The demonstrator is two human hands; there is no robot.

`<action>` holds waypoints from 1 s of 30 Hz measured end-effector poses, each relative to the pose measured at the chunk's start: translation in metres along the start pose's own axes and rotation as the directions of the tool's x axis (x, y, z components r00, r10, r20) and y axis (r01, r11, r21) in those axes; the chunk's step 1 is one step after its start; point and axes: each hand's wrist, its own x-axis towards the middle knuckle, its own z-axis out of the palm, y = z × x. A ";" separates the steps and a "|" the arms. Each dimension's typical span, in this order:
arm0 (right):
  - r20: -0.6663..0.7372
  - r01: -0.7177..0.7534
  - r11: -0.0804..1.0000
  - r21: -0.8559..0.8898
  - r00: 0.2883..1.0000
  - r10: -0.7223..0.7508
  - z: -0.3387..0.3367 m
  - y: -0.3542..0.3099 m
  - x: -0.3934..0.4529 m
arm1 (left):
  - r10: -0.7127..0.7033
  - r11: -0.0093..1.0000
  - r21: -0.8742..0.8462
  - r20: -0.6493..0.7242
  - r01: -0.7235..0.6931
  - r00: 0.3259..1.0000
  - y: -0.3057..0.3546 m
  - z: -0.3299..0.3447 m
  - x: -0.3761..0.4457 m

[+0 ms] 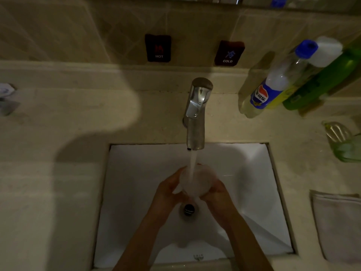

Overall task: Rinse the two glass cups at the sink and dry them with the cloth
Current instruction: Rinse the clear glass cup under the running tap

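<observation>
While water runs from the tap (196, 122), both hands, left (168, 194) and right (216, 194), grip one glass cup (195, 180) over the sink (136, 192).

Two bare forearms seen; left hand (168, 192) and right hand (216, 194) ungloved. No sleeves, rings or watch seen.

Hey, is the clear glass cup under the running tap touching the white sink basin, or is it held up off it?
Apart. The head view shows the clear glass cup gripped between the left hand and right hand, above the white sink basin.
</observation>
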 end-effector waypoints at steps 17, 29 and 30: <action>0.083 0.031 0.982 -0.185 0.996 -0.015 -0.006 -0.005 0.002 | 0.063 0.994 0.075 0.176 -0.077 0.982 0.016 -0.022 0.004; 0.059 -0.012 0.986 -0.164 0.998 0.022 0.012 -0.003 0.005 | 0.022 0.999 0.020 0.106 -0.024 0.994 -0.004 -0.032 0.003; 0.088 -0.006 0.980 -0.197 0.996 0.023 0.009 -0.002 0.003 | 0.011 1.000 0.011 0.127 -0.012 0.992 -0.005 -0.034 0.002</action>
